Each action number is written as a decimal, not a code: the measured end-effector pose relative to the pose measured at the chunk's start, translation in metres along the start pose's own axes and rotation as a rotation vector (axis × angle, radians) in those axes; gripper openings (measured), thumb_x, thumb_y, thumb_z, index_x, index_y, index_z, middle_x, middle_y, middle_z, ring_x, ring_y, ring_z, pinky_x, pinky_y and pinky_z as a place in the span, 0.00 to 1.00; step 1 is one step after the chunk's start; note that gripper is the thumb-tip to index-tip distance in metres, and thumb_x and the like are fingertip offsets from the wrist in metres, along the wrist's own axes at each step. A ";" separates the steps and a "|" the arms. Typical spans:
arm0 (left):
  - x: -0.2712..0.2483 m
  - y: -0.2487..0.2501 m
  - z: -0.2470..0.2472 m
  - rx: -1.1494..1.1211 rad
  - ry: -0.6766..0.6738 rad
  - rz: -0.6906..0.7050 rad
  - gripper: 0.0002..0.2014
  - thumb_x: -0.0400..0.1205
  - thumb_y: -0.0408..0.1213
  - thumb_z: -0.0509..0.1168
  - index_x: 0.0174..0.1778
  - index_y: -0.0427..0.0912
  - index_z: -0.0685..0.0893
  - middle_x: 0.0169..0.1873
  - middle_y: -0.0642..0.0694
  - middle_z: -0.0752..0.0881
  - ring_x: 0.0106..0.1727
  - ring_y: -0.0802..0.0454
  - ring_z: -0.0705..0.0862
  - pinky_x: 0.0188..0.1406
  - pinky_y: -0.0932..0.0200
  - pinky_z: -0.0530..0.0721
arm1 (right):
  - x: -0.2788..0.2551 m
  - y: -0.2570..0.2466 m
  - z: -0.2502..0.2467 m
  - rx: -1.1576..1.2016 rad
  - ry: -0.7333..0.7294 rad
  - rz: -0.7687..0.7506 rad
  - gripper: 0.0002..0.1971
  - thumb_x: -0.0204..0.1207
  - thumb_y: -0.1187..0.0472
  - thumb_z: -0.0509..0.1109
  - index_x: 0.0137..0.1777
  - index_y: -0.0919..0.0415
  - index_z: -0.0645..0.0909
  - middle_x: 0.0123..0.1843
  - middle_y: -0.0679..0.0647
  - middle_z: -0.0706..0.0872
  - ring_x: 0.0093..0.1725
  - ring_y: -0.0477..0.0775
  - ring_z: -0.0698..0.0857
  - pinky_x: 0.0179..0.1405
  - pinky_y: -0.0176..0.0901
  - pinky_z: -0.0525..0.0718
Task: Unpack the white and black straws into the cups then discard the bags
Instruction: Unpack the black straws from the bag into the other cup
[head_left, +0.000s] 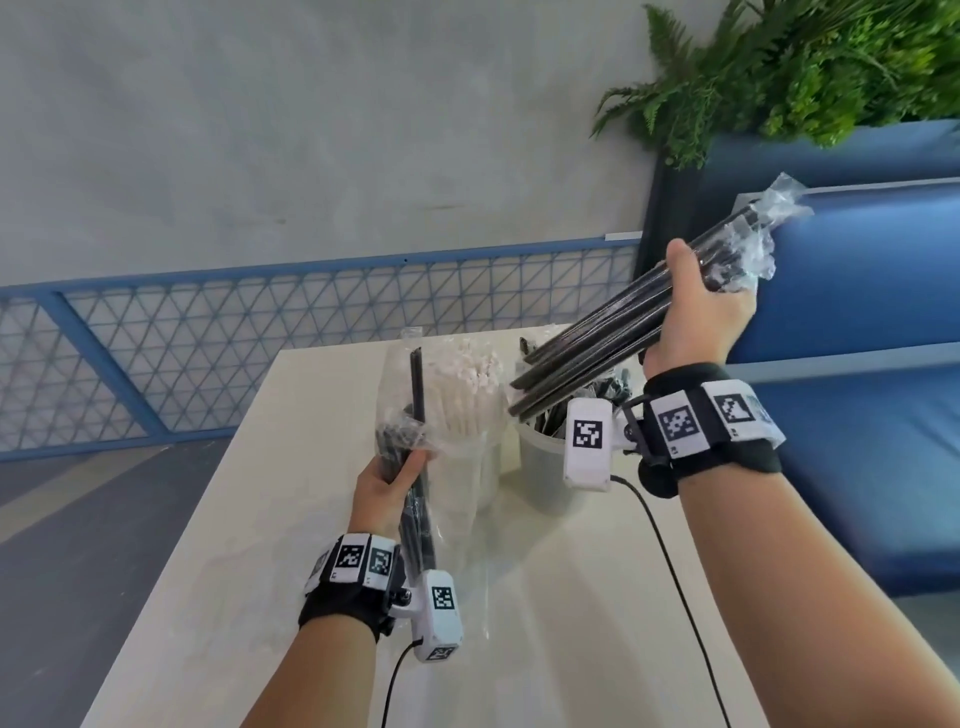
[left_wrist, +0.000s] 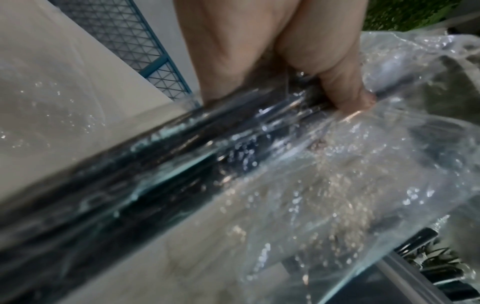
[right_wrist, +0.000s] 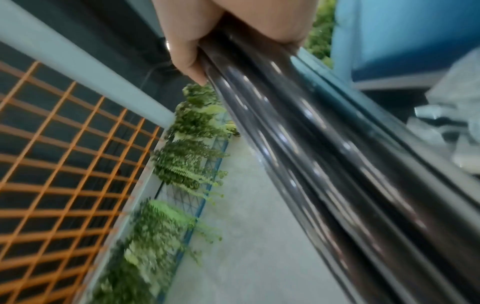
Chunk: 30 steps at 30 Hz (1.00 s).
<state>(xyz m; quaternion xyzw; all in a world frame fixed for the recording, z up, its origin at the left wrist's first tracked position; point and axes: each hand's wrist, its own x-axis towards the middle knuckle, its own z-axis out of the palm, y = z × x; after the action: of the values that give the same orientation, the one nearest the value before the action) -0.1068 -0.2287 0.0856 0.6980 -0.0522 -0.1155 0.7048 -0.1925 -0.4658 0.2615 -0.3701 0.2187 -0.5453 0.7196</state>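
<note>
My right hand (head_left: 696, 306) grips a bundle of black straws (head_left: 587, 358), tilted with its lower ends over the right clear cup (head_left: 545, 467), which holds black straws. Crumpled clear wrap (head_left: 763, 234) clings to the bundle's upper end. The same bundle (right_wrist: 324, 164) fills the right wrist view under my fingers (right_wrist: 187, 61). My left hand (head_left: 387, 483) grips a clear plastic bag (head_left: 410, 431) with a few black straws (head_left: 418, 395) in it, upright in front of the left cup (head_left: 483, 467) full of white straws (head_left: 467, 384). In the left wrist view my thumb (left_wrist: 342, 86) pinches bag (left_wrist: 337, 185) and straws (left_wrist: 155, 174).
Both cups stand at the far end of a white table (head_left: 291, 519). A blue mesh railing (head_left: 208, 353) runs behind it. On the right are blue benches (head_left: 857, 312) and green plants (head_left: 810, 67). Wrist camera cables (head_left: 670, 561) hang over the table.
</note>
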 end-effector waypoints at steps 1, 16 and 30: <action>-0.001 0.001 0.001 -0.003 -0.002 0.003 0.18 0.76 0.44 0.69 0.48 0.28 0.85 0.39 0.33 0.87 0.38 0.42 0.85 0.34 0.61 0.84 | 0.000 0.001 0.001 -0.054 -0.003 -0.050 0.31 0.59 0.59 0.80 0.64 0.64 0.76 0.55 0.60 0.87 0.53 0.57 0.88 0.56 0.57 0.87; -0.004 0.015 0.016 -0.117 -0.048 0.013 0.02 0.79 0.33 0.65 0.43 0.40 0.83 0.32 0.51 0.90 0.36 0.55 0.88 0.39 0.63 0.85 | -0.017 0.076 -0.016 -0.588 -0.264 -0.150 0.20 0.69 0.62 0.77 0.58 0.59 0.74 0.42 0.37 0.78 0.43 0.37 0.79 0.41 0.12 0.72; 0.003 0.022 0.027 -0.135 -0.083 0.006 0.02 0.79 0.34 0.66 0.44 0.41 0.83 0.34 0.50 0.89 0.35 0.58 0.87 0.37 0.63 0.82 | 0.006 0.040 0.015 -0.559 -0.212 -0.343 0.24 0.69 0.60 0.77 0.61 0.65 0.74 0.39 0.34 0.75 0.36 0.23 0.76 0.37 0.13 0.72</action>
<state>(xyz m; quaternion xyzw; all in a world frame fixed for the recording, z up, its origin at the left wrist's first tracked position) -0.1083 -0.2551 0.1074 0.6432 -0.0755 -0.1457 0.7479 -0.1553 -0.4618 0.2404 -0.6389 0.2181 -0.5358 0.5071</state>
